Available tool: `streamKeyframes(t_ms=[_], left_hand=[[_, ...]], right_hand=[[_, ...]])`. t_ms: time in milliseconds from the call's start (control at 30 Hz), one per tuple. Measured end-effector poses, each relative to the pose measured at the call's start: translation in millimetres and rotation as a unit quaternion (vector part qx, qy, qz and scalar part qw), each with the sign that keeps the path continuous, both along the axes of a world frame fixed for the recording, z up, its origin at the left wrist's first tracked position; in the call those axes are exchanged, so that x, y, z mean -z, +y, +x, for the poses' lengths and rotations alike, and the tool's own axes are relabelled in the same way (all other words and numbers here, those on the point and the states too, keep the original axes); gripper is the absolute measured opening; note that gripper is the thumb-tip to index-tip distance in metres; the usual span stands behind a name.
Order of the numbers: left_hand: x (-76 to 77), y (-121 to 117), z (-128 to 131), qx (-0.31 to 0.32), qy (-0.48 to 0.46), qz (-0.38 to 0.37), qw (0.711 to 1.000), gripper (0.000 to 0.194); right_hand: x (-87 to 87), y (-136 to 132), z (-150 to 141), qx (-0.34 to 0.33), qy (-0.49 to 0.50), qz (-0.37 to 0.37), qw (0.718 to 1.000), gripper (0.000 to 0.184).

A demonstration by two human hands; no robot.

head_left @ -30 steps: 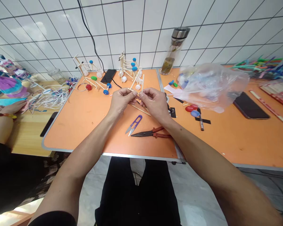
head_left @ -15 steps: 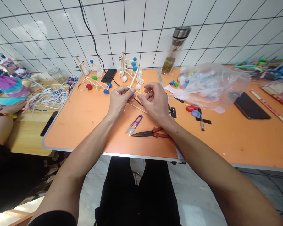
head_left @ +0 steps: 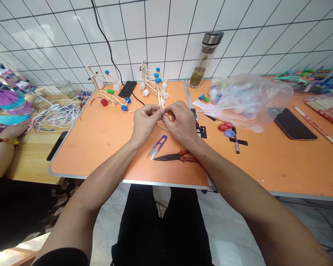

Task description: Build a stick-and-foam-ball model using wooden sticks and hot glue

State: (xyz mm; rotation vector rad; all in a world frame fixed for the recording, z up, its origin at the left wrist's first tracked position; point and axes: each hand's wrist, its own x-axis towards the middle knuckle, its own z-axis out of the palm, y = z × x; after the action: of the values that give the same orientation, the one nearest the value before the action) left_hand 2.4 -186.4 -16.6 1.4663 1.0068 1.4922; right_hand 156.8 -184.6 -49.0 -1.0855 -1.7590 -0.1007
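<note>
My left hand [head_left: 146, 122] and my right hand [head_left: 181, 121] meet above the orange table [head_left: 97, 147], thumbs and fingertips pinched together. Thin pale wooden sticks [head_left: 160, 99] rise from between the fingers. My left hand is closed on one; another is at the fingertips of my right, its lower end hidden. Under the hands, part of a further stick [head_left: 162, 127] shows. Nearer the table's front lie purple thread snips [head_left: 157, 146] with blades apart. Long-nose pliers [head_left: 172, 157] with red handles lie beside them, partly beneath my right forearm.
Two stick frames with coloured caps [head_left: 110, 91] [head_left: 150, 79] stand at the back. A tea bottle [head_left: 205, 61], a plastic bag [head_left: 252, 99], a marker [head_left: 236, 142] and a phone [head_left: 295, 124] are to the right. Another person's arm [head_left: 5, 144] rests at far left.
My hands have come together, fingertips now touching. The sticks, apart and slanting before, now stand close side by side. My right hand's fingers have curled in more.
</note>
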Motion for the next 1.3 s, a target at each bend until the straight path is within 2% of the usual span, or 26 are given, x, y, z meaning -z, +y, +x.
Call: streamKeyframes(t_ms=[133,233,300,433,533,600,800,1033,1300], left_hand=[[-0.4,0,1,0.007,0.001,-0.005,1.000,0.044],[-1.8,5,-5,-0.003,-0.016,-0.019,1.000,0.041],[-2.9,11,-12,-0.030,-0.047,-0.036,0.998,0.039],[-6.0,23,-26,-0.070,-0.103,-0.089,0.988,0.038],[-8.6,26,-26,-0.061,-0.108,-0.119,0.985,0.043],[-10.0,25,-23,-0.043,-0.115,-0.123,0.985,0.047],[-10.0,20,-19,-0.020,-0.096,-0.105,0.990,0.050],[-10.2,18,-21,-0.020,-0.098,-0.119,0.988,0.040],[-5.6,20,-23,0.000,-0.098,-0.113,0.989,0.033]], right_hand=[[-4.2,1,0,-0.019,0.029,-0.021,0.999,0.012],[-11.6,2,1,-0.046,0.110,-0.061,0.991,0.014],[-17.5,2,3,-0.062,0.188,-0.119,0.973,0.014],[-26.2,3,8,-0.118,0.304,-0.230,0.917,0.020],[-27.7,3,9,-0.163,0.347,-0.268,0.884,0.024],[-27.4,2,9,-0.176,0.360,-0.279,0.872,0.027],[-27.0,-1,7,-0.175,0.341,-0.290,0.877,0.031],[-27.5,-2,5,-0.169,0.329,-0.294,0.881,0.022],[-26.3,-1,5,-0.178,0.337,-0.299,0.875,0.026]])
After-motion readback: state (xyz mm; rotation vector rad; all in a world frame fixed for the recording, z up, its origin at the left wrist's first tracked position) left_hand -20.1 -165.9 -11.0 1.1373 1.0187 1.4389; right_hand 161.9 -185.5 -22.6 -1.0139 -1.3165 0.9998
